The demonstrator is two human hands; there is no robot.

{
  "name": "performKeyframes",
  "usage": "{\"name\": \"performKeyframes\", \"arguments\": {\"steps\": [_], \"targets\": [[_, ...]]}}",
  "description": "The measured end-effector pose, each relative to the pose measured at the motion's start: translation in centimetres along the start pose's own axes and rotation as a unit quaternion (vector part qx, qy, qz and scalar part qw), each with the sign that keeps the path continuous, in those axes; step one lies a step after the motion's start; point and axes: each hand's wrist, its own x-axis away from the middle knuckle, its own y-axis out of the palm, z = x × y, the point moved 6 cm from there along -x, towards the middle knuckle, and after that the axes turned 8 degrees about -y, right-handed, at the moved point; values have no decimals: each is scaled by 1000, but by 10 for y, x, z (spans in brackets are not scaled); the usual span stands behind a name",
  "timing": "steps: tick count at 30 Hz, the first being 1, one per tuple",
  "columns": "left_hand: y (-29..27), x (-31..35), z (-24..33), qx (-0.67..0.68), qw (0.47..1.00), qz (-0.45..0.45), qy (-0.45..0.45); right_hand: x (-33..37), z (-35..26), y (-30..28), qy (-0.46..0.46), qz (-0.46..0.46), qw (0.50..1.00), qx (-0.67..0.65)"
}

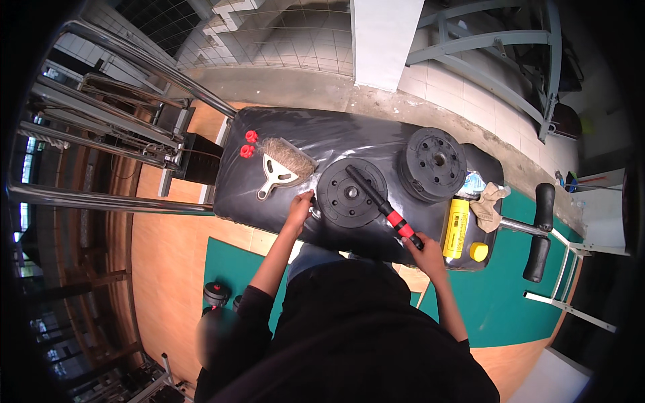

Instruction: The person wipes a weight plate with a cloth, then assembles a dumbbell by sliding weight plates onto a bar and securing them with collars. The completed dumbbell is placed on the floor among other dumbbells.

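My right hand is closed around the near end of a black dumbbell bar with red bands. The bar slants up and left, its far end over a round black weight plate lying flat on a padded black bench. Whether that end touches the plate cannot be told. At the plate's left edge, my left hand has its fingers closed; a small dark bit shows at their tips, too little to name. Left of the plate lies a brush with a cream handle and brown bristles.
Two red collar nuts lie at the bench's left end. Stacked black plates sit right of the bar. Beyond them are a yellow bottle, a yellow cap and a beige cloth. A dumbbell rests on the green mat below.
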Motion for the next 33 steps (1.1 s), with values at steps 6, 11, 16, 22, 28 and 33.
{"name": "performKeyframes", "arguments": {"steps": [6,11,16,22,28,33], "targets": [[18,-24,-13,3,997,-68,-29,19,-6,-19,16,-26,998,50],[19,-51,-5,-57,997,-49,7,27,-12,-27,61,-67,993,72],[35,-39,50,-290,918,57,265,29,-38,-36,103,-88,987,88],[103,-15,112,-439,770,-21,463,35,-50,-46,114,-83,986,93],[149,-29,123,-667,651,-125,342,58,-19,-44,259,-137,954,-60],[150,-35,128,-687,590,-155,394,83,18,-26,316,-171,912,-198]]}}
